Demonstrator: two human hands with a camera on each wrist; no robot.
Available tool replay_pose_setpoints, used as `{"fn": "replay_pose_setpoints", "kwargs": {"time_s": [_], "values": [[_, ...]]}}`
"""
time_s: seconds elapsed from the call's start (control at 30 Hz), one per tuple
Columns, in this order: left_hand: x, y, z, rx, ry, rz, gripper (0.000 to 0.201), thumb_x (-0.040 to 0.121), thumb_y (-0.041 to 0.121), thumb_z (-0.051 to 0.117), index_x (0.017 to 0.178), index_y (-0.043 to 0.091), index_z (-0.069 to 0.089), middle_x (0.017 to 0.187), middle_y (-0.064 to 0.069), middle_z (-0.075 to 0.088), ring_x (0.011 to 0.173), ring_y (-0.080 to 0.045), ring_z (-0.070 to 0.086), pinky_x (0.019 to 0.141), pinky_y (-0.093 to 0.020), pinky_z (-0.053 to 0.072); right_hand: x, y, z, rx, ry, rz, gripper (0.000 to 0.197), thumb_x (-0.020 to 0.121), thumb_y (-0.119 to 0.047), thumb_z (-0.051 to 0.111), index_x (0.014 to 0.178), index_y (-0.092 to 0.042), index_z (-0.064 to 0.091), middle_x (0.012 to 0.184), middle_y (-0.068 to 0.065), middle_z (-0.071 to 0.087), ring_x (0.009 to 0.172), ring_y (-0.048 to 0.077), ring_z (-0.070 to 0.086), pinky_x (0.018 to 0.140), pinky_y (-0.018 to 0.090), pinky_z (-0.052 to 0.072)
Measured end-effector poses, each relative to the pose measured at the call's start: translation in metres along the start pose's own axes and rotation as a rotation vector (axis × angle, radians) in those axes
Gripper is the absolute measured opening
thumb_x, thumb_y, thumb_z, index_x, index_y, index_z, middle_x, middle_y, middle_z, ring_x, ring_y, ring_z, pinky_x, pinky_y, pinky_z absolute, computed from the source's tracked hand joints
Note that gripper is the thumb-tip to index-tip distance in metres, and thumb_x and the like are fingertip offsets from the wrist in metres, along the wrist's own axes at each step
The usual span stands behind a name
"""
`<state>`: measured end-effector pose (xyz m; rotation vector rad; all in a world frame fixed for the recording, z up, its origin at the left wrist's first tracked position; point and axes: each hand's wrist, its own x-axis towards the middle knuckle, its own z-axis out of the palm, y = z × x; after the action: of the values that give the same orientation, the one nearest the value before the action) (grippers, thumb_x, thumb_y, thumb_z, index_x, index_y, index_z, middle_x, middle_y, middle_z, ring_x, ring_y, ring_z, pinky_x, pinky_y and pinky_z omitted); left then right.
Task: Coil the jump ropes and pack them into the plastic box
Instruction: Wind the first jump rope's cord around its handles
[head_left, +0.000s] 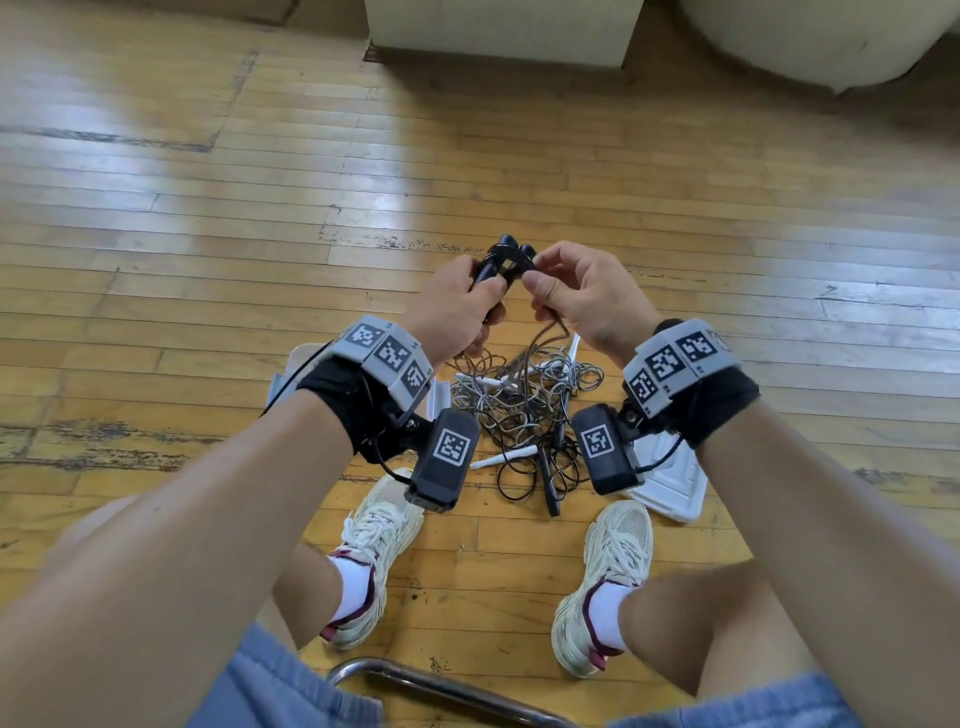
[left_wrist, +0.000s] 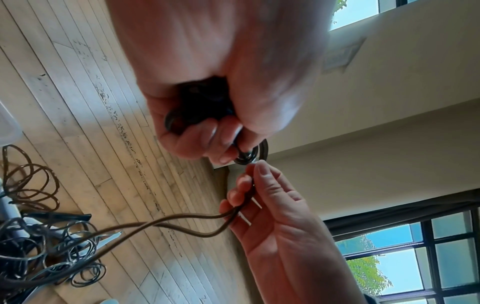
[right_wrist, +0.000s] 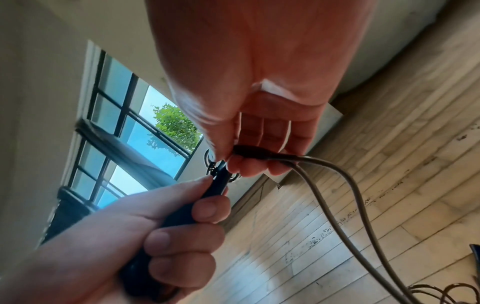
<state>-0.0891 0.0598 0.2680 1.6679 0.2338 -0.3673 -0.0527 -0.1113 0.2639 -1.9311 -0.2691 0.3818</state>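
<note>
Head view: left grip (head_left: 452, 306) clenches half-hidden black handles (head_left: 501, 260); right grip (head_left: 582, 296) pinches cord (head_left: 550, 332).

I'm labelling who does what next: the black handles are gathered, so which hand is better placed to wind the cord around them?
Probably the right hand: it already pinches the cord by the black handles, which the left hand grips.
</note>
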Motion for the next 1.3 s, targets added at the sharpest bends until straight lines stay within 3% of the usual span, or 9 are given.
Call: {"fn": "replay_pose_setpoints", "kwargs": {"time_s": [0.27,0.4,0.53,0.7,0.77,0.87,1.07,1.17,1.3], "values": [[0.003,-0.001,-0.004,0.107,0.074,0.036,0.016,0.106,0.018,0.046,0.116,0.007,0.047,0.076,-0.007,0.057,0.046,-0.011,0.042,0.047,-0.030,0.038,-0.001,-0.004,0.004,0.047,-0.093,0.009,0.012,0.101,-0.014,0.057,0.101,-0.004,0.064,0.083,0.008,0.070,0.074,0.020,0.065,0.076,0.034,0.055],[0.002,0.000,-0.005,0.025,0.036,0.003,0.017,0.106,0.016,0.045,0.118,0.004,0.047,0.073,-0.006,0.055,0.043,-0.008,0.041,0.044,-0.026,0.037,0.001,0.002,0.001,-0.243,-0.046,-0.104,0.010,0.098,-0.016,0.063,0.100,-0.007,0.066,0.087,0.002,0.074,0.077,0.016,0.069,0.082,0.038,0.059],[0.002,0.000,-0.004,-0.019,0.026,-0.012,0.015,0.106,0.015,0.045,0.116,0.005,0.047,0.070,-0.005,0.054,0.041,-0.009,0.039,0.042,-0.025,0.035,0.001,0.007,0.004,-0.464,0.017,-0.226,0.010,0.097,-0.023,0.064,0.100,-0.013,0.065,0.083,-0.002,0.070,0.076,0.017,0.066,0.075,0.042,0.058],[0.006,-0.007,-0.005,0.345,0.097,0.129,0.011,0.104,0.019,0.047,0.114,0.016,0.049,0.077,-0.003,0.060,0.057,-0.015,0.049,0.054,-0.032,0.042,-0.002,0.006,0.008,-0.535,0.026,-0.263,0.024,0.098,-0.036,0.063,0.112,-0.017,0.057,0.073,-0.007,0.058,0.063,0.010,0.054,0.062,0.028,0.047],[0.008,-0.011,-0.007,0.499,0.130,0.177,0.015,0.103,0.022,0.048,0.116,0.016,0.049,0.084,-0.004,0.063,0.068,-0.020,0.056,0.062,-0.034,0.043,-0.003,0.005,0.007,-0.489,0.030,-0.263,0.022,0.101,-0.036,0.058,0.109,-0.015,0.059,0.073,-0.005,0.061,0.061,0.013,0.056,0.058,0.032,0.048],[0.009,-0.014,-0.007,0.597,0.134,0.202,0.017,0.103,0.023,0.047,0.117,0.012,0.047,0.090,-0.008,0.064,0.077,-0.026,0.059,0.064,-0.033,0.038,-0.003,0.004,0.005,-0.435,0.034,-0.253,0.019,0.101,-0.033,0.057,0.105,-0.015,0.063,0.080,0.001,0.068,0.069,0.022,0.066,0.067,0.045,0.057],[0.006,-0.014,-0.004,0.561,0.146,0.215,0.032,0.103,0.019,0.048,0.134,0.014,0.041,0.087,-0.003,0.061,0.078,-0.025,0.059,0.070,-0.032,0.040,0.000,0.006,0.005,-0.561,0.059,-0.214,0.012,0.094,-0.033,0.067,0.089,-0.022,0.068,0.075,-0.009,0.066,0.071,0.014,0.063,0.073,0.043,0.057],[0.007,-0.013,-0.006,0.563,0.150,0.239,0.034,0.103,0.017,0.047,0.137,0.016,0.041,0.080,0.002,0.059,0.074,-0.023,0.058,0.068,-0.032,0.041,0.001,0.004,0.002,-0.546,-0.099,-0.111,0.003,0.094,-0.027,0.069,0.092,-0.027,0.071,0.085,-0.011,0.071,0.082,0.009,0.066,0.086,0.039,0.057],[0.007,-0.012,-0.010,0.589,0.151,0.283,0.037,0.103,0.017,0.047,0.140,0.018,0.040,0.079,0.005,0.057,0.068,-0.018,0.056,0.066,-0.034,0.045,0.001,0.000,0.000,-0.406,-0.341,0.103,0.019,0.098,-0.032,0.062,0.112,-0.024,0.073,0.105,-0.009,0.075,0.101,0.011,0.069,0.098,0.034,0.053]]}}
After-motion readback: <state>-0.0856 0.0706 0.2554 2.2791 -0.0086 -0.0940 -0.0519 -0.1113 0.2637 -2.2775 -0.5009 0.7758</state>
